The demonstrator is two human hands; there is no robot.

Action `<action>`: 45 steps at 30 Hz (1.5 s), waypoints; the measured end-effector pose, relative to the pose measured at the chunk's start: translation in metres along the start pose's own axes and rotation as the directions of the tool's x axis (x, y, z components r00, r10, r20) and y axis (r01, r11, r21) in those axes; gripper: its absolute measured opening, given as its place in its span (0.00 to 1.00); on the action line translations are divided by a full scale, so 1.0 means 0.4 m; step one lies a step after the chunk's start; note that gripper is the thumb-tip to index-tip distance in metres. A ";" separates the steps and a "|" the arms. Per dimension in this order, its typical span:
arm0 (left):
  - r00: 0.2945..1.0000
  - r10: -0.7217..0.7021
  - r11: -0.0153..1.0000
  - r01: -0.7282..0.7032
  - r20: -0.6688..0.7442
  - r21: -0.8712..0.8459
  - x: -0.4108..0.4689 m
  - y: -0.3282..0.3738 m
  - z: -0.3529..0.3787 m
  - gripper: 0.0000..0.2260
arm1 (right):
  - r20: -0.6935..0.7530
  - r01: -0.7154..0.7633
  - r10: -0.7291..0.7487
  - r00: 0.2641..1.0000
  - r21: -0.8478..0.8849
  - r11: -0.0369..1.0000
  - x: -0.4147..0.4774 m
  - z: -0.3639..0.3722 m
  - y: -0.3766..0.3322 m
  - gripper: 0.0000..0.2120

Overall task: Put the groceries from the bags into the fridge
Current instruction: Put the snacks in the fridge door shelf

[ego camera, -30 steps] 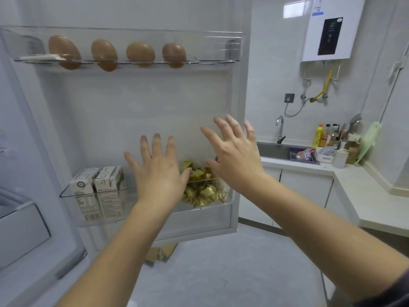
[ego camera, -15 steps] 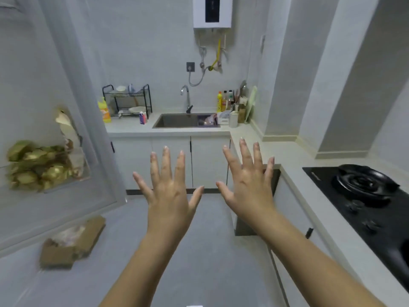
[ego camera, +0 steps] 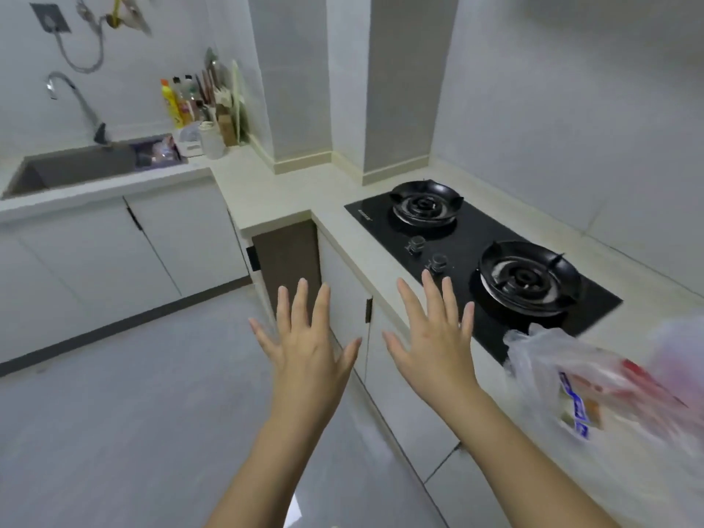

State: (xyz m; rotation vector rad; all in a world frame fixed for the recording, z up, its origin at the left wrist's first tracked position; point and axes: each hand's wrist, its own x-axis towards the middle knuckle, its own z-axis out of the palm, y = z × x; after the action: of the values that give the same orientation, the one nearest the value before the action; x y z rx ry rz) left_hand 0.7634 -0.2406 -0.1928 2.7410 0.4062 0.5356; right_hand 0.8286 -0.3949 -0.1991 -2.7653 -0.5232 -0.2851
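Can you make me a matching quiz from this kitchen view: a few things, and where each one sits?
Things:
1. sink
2. yellow bottle
3. stove
4. bag

Places:
A. counter at far right, near the stove
B. back corner, right of the sink
C. right-hand counter, beyond the right hand
D. left counter, under the tap

Pairs: 1-D, 2-B, 3-C, 4-A

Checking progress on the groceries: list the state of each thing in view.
Left hand: open, empty.
Right hand: open, empty.
Plastic bag: on the counter, packages inside.
Stove: no flame, no pots.
Tap: no water seen running.
Cabinet doors: shut.
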 end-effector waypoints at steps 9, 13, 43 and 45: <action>0.919 0.318 0.945 -0.288 0.233 -0.153 0.117 0.241 0.208 0.35 | -0.010 -0.415 0.416 0.909 -0.064 0.907 -0.041 -0.042 0.269 0.32; 0.846 0.481 0.864 -0.413 0.229 -0.289 0.138 0.339 0.264 0.31 | -0.024 -0.555 0.556 0.831 -0.092 0.827 -0.090 -0.072 0.378 0.27; 0.219 0.676 0.385 -0.919 0.703 -0.085 0.104 0.626 0.648 0.19 | 0.537 -0.448 0.476 0.697 -0.194 0.873 -0.140 0.063 0.888 0.31; 0.174 0.678 0.336 -0.938 0.715 -0.090 0.092 0.632 0.660 0.20 | 0.559 -0.434 0.474 0.680 -0.213 0.875 -0.138 0.072 0.892 0.32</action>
State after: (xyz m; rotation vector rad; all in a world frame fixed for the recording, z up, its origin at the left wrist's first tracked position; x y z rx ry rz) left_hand 0.9567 -0.5247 -0.3226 3.0035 -1.4793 -0.4406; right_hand 0.9192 -0.7187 -0.3341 -2.8899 0.0784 0.7317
